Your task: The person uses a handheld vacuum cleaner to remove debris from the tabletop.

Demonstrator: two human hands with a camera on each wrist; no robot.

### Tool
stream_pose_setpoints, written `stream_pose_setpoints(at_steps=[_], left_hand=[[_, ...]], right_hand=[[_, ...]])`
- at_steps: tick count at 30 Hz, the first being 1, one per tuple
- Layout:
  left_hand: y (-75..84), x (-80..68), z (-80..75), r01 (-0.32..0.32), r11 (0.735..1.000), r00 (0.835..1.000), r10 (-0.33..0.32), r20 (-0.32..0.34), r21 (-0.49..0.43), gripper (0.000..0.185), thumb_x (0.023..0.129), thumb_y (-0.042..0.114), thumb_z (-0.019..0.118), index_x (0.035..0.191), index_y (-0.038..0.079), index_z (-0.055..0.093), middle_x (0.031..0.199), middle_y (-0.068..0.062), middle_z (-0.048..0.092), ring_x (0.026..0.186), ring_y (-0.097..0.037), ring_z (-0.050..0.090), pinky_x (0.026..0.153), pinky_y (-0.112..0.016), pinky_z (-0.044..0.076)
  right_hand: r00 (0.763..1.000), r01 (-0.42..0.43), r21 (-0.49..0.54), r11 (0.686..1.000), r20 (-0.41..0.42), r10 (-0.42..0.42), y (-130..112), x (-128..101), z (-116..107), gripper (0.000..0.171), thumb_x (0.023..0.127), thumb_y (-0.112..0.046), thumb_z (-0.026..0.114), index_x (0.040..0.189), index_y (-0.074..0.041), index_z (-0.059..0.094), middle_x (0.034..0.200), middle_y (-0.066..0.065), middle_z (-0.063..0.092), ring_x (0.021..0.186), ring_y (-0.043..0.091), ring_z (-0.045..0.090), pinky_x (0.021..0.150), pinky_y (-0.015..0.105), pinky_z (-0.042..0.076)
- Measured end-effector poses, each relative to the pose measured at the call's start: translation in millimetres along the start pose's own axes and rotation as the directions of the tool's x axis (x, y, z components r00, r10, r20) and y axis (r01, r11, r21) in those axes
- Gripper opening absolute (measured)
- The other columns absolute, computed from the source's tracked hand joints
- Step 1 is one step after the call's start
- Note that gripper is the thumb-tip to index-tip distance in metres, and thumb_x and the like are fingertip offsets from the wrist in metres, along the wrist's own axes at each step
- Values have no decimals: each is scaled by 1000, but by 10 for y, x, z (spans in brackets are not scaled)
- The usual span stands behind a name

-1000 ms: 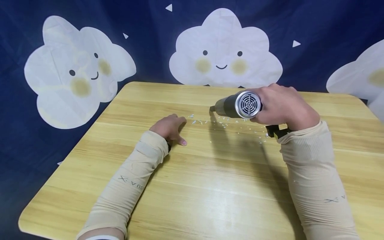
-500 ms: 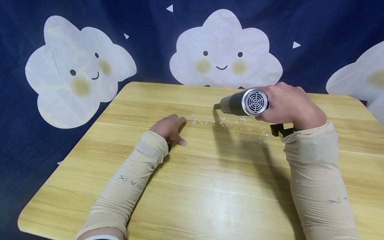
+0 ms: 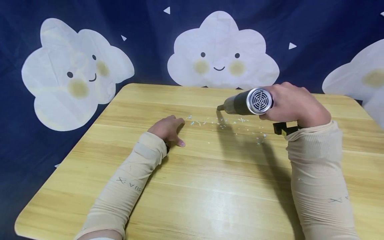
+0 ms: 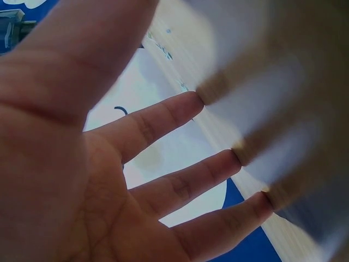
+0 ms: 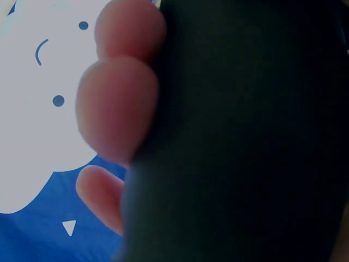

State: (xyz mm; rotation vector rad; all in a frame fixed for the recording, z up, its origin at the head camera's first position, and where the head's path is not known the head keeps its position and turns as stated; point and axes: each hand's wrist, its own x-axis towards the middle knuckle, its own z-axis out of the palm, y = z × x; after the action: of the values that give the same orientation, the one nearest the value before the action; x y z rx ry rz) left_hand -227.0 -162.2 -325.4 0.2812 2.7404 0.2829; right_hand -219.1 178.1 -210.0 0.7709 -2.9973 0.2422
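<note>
A person's right hand (image 3: 292, 105) wraps its fingers (image 5: 117, 103) around the dark handle of a heat gun (image 3: 247, 102), held above a wooden table (image 3: 210, 193) with its nozzle aimed left over scattered white scraps (image 3: 222, 123). The left hand (image 3: 168, 128) rests on the table beside them, fingers (image 4: 180, 185) straight and slightly spread. The gun looks rigid and fairly weighty, best gripped by its handle, away from the metal nozzle

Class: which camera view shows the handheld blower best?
The head view: the blower shows whole, nozzle and rear grille, gripped by the right hand. The right wrist view shows only its dark body up close; the left wrist view shows none.
</note>
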Motion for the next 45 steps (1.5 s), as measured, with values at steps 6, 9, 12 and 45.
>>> stream_pose_setpoints(at_steps=[6, 9, 12, 45], left_hand=[[2, -7, 4, 5, 1000, 1000, -5, -1, -2, 88, 68, 41, 87, 142, 17, 47, 127, -12, 48, 109, -27, 50, 94, -44, 44], [3, -5, 3, 8, 1000, 1000, -8, -2, 2, 88, 68, 41, 87, 142, 17, 46, 127, -11, 48, 110, -27, 50, 94, -44, 44], [4, -1, 1, 11, 1000, 1000, -11, -1, 7, 89, 68, 42, 87, 143, 17, 45, 129, -12, 48, 111, -27, 50, 95, -44, 44], [13, -28, 2, -45, 999, 999, 45, -8, 20, 84, 69, 41, 86, 139, 13, 48, 126, -15, 49, 111, -31, 52, 94, -47, 44]], right_hand=[[1000, 7, 6, 1000, 7, -7, -6, 3, 17, 38, 68, -22, 76, 104, -18, 63, 80, 3, 64, 71, 24, 58, 51, 46, 43], [1000, 7, 0, 1000, 14, -7, -14, 5, 20, 35, 69, -22, 76, 101, -18, 63, 80, 2, 64, 72, 24, 58, 52, 46, 43], [1000, 10, -7, 1000, 15, -10, -17, 6, 21, 33, 69, -23, 76, 99, -17, 64, 80, 3, 64, 73, 24, 58, 52, 46, 43], [998, 4, -2, 1000, -67, -4, 253, -472, -83, 47, 63, -16, 80, 107, -16, 66, 75, 0, 62, 64, 19, 54, 53, 39, 42]])
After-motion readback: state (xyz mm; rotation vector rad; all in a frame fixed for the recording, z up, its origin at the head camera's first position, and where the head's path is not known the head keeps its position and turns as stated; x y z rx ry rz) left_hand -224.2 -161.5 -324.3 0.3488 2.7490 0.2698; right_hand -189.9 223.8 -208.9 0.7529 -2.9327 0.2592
